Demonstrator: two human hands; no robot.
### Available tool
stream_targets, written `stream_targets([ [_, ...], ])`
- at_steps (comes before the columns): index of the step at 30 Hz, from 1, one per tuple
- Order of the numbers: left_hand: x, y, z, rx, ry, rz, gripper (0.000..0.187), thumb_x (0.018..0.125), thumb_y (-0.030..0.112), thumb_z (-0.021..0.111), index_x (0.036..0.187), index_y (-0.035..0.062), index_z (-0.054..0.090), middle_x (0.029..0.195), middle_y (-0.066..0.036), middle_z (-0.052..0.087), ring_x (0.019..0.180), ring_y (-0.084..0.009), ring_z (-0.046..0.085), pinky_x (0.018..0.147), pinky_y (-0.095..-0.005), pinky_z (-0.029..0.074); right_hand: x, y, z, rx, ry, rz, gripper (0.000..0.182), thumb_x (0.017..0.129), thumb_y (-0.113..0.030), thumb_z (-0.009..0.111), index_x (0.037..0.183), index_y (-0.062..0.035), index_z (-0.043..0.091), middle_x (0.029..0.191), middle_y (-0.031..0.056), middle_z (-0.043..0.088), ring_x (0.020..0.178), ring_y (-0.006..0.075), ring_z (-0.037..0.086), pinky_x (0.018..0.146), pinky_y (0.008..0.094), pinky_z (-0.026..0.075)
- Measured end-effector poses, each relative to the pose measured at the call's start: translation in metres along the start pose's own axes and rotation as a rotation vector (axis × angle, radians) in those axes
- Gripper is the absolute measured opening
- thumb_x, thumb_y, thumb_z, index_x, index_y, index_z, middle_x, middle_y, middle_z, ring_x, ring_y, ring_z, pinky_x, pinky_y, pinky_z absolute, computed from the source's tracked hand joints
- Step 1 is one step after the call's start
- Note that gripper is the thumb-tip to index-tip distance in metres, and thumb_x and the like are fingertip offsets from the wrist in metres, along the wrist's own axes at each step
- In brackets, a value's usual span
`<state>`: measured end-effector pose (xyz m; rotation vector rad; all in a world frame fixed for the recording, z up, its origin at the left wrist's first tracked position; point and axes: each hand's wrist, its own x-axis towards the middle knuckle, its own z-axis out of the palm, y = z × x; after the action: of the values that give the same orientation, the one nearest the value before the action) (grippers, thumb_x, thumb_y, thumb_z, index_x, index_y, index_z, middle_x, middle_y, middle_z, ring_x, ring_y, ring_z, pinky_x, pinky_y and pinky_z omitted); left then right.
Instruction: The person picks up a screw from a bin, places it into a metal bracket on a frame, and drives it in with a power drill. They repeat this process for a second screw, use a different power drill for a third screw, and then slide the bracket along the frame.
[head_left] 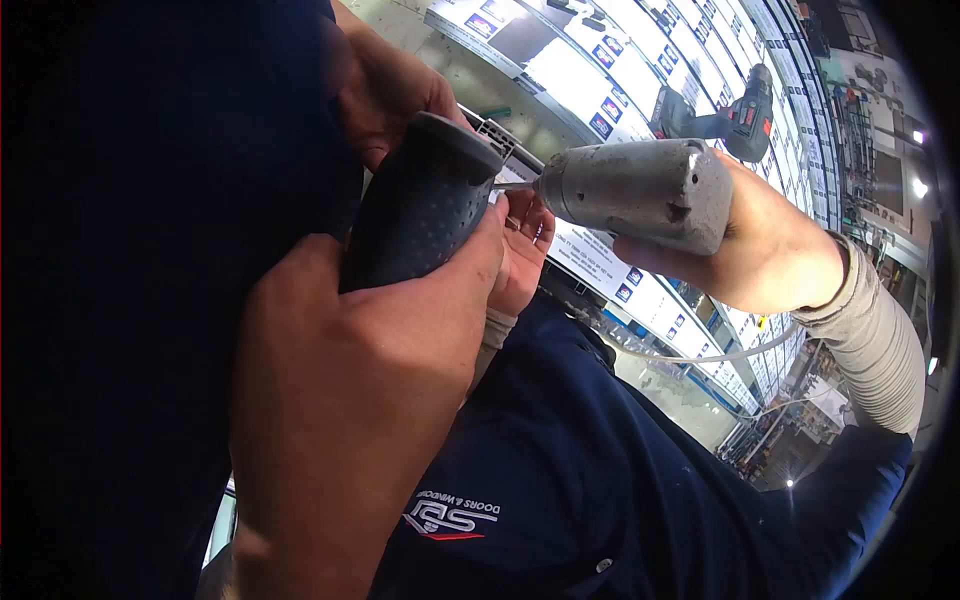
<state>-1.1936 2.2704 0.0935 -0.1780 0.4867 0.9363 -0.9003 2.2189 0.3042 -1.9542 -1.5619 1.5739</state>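
Note:
My right hand (770,240) is wrapped round a worn silver air screwdriver (630,195), whose thin bit points left. Just below the bit, my left hand (520,260) shows its palm with the fingers curled in; what they hold is hidden. In front of it, another person's hand (370,340) grips a black hand tool (425,200) with a dotted, bulging body. That tool covers the area around the bit's tip. Behind it, another hand (400,95), apparently the same person's, is at the end of a grey profile (495,135).
A cordless drill (745,120) lies on long white film-covered profiles (560,60) with printed labels. The other person's dark clothing (130,300) fills the left side. A pale hose (690,357) curves beneath my right arm. Shelving and lamps stand at the far right.

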Motion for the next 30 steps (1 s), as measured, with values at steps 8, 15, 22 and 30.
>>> stream_targets([
  [8, 0.016, -0.042, 0.006, 0.017, 0.067, -0.149, 0.022, 0.104, 0.029, 0.042, 0.098, 0.0118, 0.055, 0.075, 0.005, 0.039, 0.068, -0.0098, 0.039, 0.068, -0.0288, 0.035, -0.010, -0.001, -0.002, -0.005, 0.002, 0.105, 0.046, 0.083, -0.006, 0.074, 0.124, -0.0006, 0.053, 0.112, 0.0130, 0.066, 0.103, 0.0195, 0.064, 0.089, 0.0329, 0.052],
  [15, 0.045, -0.158, -0.016, -0.170, 0.114, -0.368, 0.023, 0.104, 0.029, 0.042, 0.094, 0.0118, 0.054, 0.065, 0.006, 0.032, 0.057, -0.0078, 0.034, 0.060, -0.0260, 0.032, -0.016, 0.017, 0.004, 0.038, 0.043, -0.004, 0.041, 0.082, -0.005, 0.072, 0.120, -0.0002, 0.057, 0.106, 0.0132, 0.068, 0.097, 0.0196, 0.066, 0.086, 0.0323, 0.052],
  [22, 0.042, -0.184, -0.036, -0.391, -0.021, -0.413, 0.028, 0.105, 0.032, 0.039, 0.115, 0.0115, 0.055, 0.067, 0.005, 0.038, 0.057, -0.0067, 0.038, 0.062, -0.0249, 0.037, -0.030, 0.006, -0.001, -0.059, -0.035, 0.073, 0.040, 0.077, -0.012, 0.076, 0.111, 0.0032, 0.059, 0.095, 0.0148, 0.067, 0.085, 0.0217, 0.066, 0.076, 0.0331, 0.051],
  [30, 0.039, -0.178, -0.025, -0.284, 0.044, -0.376, 0.027, 0.105, 0.034, 0.039, 0.111, 0.0131, 0.054, 0.066, 0.005, 0.037, 0.057, -0.0068, 0.037, 0.063, -0.0250, 0.036, -0.034, 0.022, 0.003, -0.220, 0.111, 0.052, 0.035, 0.077, -0.013, 0.076, 0.106, 0.0015, 0.066, 0.086, 0.0148, 0.069, 0.076, 0.0236, 0.068, 0.071, 0.0330, 0.052],
])
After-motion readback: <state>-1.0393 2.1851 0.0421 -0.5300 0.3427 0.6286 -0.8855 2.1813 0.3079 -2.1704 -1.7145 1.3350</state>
